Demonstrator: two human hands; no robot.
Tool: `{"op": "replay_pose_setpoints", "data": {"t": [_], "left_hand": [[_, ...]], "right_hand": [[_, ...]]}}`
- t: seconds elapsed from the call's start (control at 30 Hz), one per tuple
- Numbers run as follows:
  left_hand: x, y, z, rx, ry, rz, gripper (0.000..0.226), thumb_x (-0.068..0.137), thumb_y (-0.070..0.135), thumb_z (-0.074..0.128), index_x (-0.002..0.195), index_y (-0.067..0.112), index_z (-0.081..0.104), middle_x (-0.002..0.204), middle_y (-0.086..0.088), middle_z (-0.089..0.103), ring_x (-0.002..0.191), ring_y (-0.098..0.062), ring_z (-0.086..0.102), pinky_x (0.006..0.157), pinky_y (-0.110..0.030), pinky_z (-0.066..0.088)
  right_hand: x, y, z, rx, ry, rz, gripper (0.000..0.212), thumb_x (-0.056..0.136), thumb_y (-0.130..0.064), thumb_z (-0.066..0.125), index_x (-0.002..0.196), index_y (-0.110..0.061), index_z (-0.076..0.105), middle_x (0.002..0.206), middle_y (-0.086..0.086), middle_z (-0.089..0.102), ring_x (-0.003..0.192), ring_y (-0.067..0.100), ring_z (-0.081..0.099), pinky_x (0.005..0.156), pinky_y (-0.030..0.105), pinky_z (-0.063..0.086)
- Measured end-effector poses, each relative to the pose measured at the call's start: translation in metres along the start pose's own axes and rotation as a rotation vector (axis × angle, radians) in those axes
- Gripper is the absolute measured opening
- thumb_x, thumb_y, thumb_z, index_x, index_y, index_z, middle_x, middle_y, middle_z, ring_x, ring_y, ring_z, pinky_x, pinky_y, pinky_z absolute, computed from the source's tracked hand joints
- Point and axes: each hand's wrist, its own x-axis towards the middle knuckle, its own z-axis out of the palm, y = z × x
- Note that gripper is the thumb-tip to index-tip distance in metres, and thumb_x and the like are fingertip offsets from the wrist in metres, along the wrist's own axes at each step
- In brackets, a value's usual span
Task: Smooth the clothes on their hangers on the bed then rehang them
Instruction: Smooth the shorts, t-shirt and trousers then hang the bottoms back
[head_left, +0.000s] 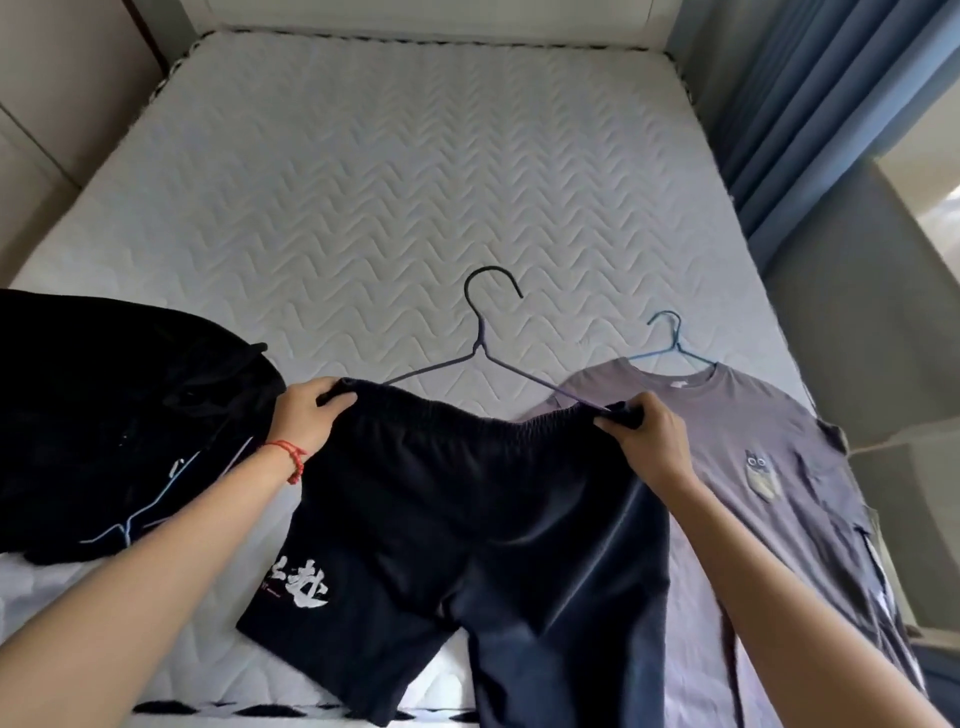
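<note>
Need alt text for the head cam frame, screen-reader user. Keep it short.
Two bare hands, left hand and right hand, grip the waistband of dark shorts on a dark hanger over a white quilted mattress. A grey T-shirt on a blue hanger lies right, black clothing left.

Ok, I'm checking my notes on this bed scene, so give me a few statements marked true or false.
1. Both hands hold the dark shorts by the waistband. True: left hand, right hand.
2. The grey T-shirt lies left of the shorts. False: it lies right.
3. The T-shirt's hanger is blue. True.
4. The dark hanger hangs on a rail. False: it lies on the mattress.
</note>
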Motion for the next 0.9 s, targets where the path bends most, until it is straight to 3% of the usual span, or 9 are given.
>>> {"op": "replay_pose_setpoints", "data": {"t": [0.13,0.27,0.37,0.43,0.5,0.6,0.73,0.8,0.9], "left_hand": [[0.054,-0.019,0.036,0.011,0.034,0.0,0.021,0.085,0.013,0.06,0.1,0.0,0.066,0.099,-0.018,0.069,0.096,-0.029,0.062,0.08,-0.024,0.04],[0.114,-0.041,0.071,0.084,0.068,0.049,0.023,0.086,0.015,0.059,0.102,-0.001,0.066,0.098,-0.021,0.069,0.096,-0.032,0.062,0.074,-0.023,0.037],[0.153,-0.062,0.094,0.103,0.138,0.044,0.028,0.087,0.018,0.057,0.109,0.003,0.064,0.109,-0.021,0.067,0.102,-0.034,0.061,0.089,-0.035,0.045],[0.161,-0.08,0.108,0.097,0.205,-0.011,0.03,0.088,0.017,0.055,0.114,0.004,0.061,0.113,-0.021,0.065,0.105,-0.034,0.06,0.094,-0.036,0.043],[0.148,-0.109,0.121,0.12,0.153,-0.087,0.031,0.087,0.015,0.055,0.116,0.003,0.059,0.115,-0.021,0.064,0.107,-0.034,0.059,0.094,-0.037,0.042],[0.093,-0.166,0.13,0.196,-0.04,-0.095,0.029,0.085,0.016,0.059,0.112,0.005,0.062,0.114,-0.019,0.065,0.107,-0.035,0.059,0.095,-0.042,0.045],[0.002,-0.224,0.115,0.316,-0.114,-0.087,0.026,0.082,0.007,0.063,0.107,0.001,0.065,0.112,-0.018,0.064,0.106,-0.038,0.057,0.094,-0.043,0.042],[-0.036,-0.249,0.104,0.328,-0.13,-0.126,0.028,0.08,0.004,0.065,0.108,-0.001,0.064,0.112,-0.02,0.063,0.106,-0.039,0.056,0.094,-0.045,0.042],[-0.07,-0.282,0.088,0.385,-0.172,-0.227,0.038,0.078,0.003,0.067,0.115,0.0,0.06,0.121,-0.021,0.059,0.112,-0.041,0.053,0.095,-0.049,0.042]], "right_hand": [[0.054,0.011,0.041,-0.027,0.007,0.006,0.032,0.077,-0.031,0.072,0.079,-0.012,0.046,0.083,0.001,0.056,0.085,0.027,0.055,0.066,0.033,0.036],[0.115,0.019,0.086,-0.066,0.04,0.025,0.032,0.078,-0.034,0.069,0.091,-0.011,0.052,0.099,0.008,0.06,0.099,0.03,0.056,0.072,0.033,0.036],[0.153,0.03,0.124,-0.117,0.079,0.042,0.041,0.083,-0.037,0.063,0.111,-0.009,0.053,0.117,0.015,0.058,0.113,0.034,0.05,0.089,0.04,0.037],[0.158,0.043,0.153,-0.187,0.065,0.078,0.049,0.087,-0.039,0.056,0.125,-0.009,0.046,0.129,0.017,0.05,0.124,0.034,0.041,0.102,0.043,0.029],[0.137,0.057,0.181,-0.221,0.042,0.089,0.05,0.09,-0.038,0.052,0.13,-0.009,0.043,0.132,0.018,0.048,0.127,0.034,0.038,0.107,0.043,0.025],[0.068,0.075,0.216,-0.059,0.014,0.034,0.04,0.089,-0.024,0.057,0.123,-0.004,0.052,0.121,0.018,0.056,0.114,0.034,0.051,0.1,0.038,0.034],[-0.049,0.085,0.241,0.229,-0.062,0.188,0.014,0.088,-0.01,0.059,0.102,-0.007,0.062,0.085,0.002,0.063,0.076,0.006,0.057,0.074,0.009,0.043],[-0.109,0.089,0.258,0.262,-0.18,0.349,0.006,0.089,-0.014,0.058,0.086,-0.016,0.063,0.077,0.0,0.064,0.069,0.008,0.056,0.069,0.016,0.044],[-0.179,0.089,0.284,0.201,-0.419,0.574,0.019,0.089,-0.025,0.054,0.071,-0.029,0.053,0.076,0.004,0.066,0.074,0.018,0.061,0.073,0.033,0.048]]}}
